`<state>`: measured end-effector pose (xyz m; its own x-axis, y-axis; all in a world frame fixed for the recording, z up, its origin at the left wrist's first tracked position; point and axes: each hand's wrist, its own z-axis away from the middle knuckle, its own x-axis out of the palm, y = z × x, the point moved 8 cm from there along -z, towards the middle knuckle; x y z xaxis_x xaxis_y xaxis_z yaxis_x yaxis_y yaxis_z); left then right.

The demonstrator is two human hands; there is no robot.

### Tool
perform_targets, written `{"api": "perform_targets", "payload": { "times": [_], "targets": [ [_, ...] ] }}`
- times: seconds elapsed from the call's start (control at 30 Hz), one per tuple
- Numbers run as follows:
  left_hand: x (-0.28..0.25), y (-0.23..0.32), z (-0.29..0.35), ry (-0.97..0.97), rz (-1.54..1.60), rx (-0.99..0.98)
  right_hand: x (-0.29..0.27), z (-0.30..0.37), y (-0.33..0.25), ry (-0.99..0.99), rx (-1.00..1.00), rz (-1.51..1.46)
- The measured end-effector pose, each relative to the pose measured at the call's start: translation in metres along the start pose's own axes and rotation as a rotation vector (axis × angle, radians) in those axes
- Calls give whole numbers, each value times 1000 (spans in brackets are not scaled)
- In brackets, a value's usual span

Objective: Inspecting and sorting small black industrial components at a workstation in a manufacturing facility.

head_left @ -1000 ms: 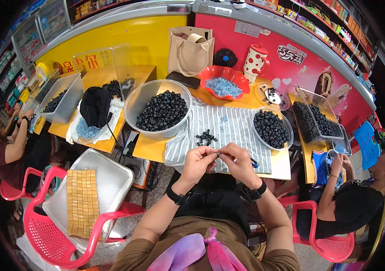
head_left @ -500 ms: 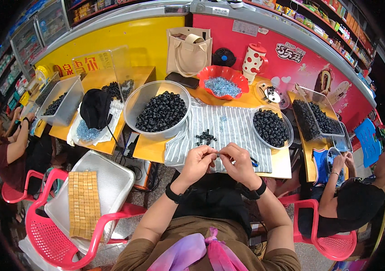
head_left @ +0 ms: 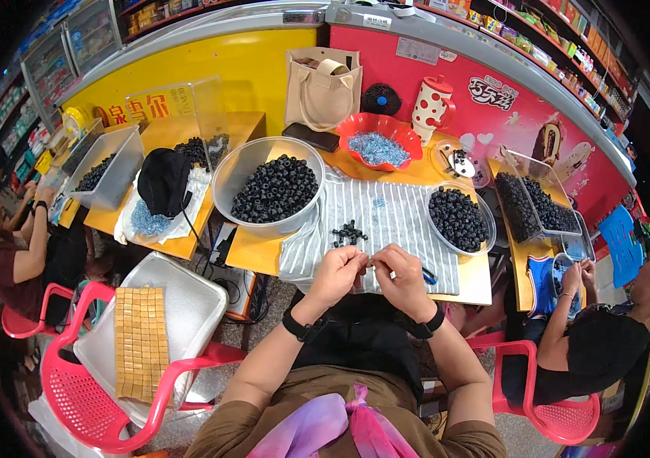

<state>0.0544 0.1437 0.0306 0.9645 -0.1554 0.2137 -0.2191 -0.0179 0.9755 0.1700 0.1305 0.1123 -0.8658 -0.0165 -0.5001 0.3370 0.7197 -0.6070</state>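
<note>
My left hand and my right hand meet fingertip to fingertip over the near edge of a grey-and-white striped cloth. Both are closed in a pinch; whatever sits between the fingertips is too small and covered to make out. Just beyond them lies a small heap of black parts, with a few light blue bits farther up the cloth. A dark blue pen-like tool rests beside my right hand. Black ring-like parts fill a clear bowl on the left; similar parts fill a smaller tub on the right.
A red scalloped bowl of light blue pieces, a phone, a beige bag and a dotted cup stand at the back. An empty pink chair is at left. People sit working at either side.
The view has shifted slightly. My fingers have turned a little at the pinch, while both hands stay together in the same place over the cloth.
</note>
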Motion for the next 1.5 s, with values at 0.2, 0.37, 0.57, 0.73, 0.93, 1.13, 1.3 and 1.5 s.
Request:
{"api": "perform_targets", "payload": {
  "times": [0.2,0.37,0.57,0.73,0.93,1.13,1.3,1.5],
  "targets": [
    [-2,-8,-6,42,-56,-97,-5,-1,11,29,34,15],
    [-18,-10,-13,144,-199,19,-13,0,33,52,29,234],
    [-2,23,3,239,-872,461,1,8,53,-139,55,477],
    [13,35,11,194,-966,402,0,7,49,-110,23,442],
    [31,25,2,83,-1207,359,-10,11,57,-60,193,264],
    [13,59,17,214,-733,665,-22,36,49,133,428,-334],
    [-4,35,9,152,-607,436,-10,35,16,225,341,-423],
    [-30,24,10,319,-225,505,-5,53,30,355,348,-235]
  ]
}}
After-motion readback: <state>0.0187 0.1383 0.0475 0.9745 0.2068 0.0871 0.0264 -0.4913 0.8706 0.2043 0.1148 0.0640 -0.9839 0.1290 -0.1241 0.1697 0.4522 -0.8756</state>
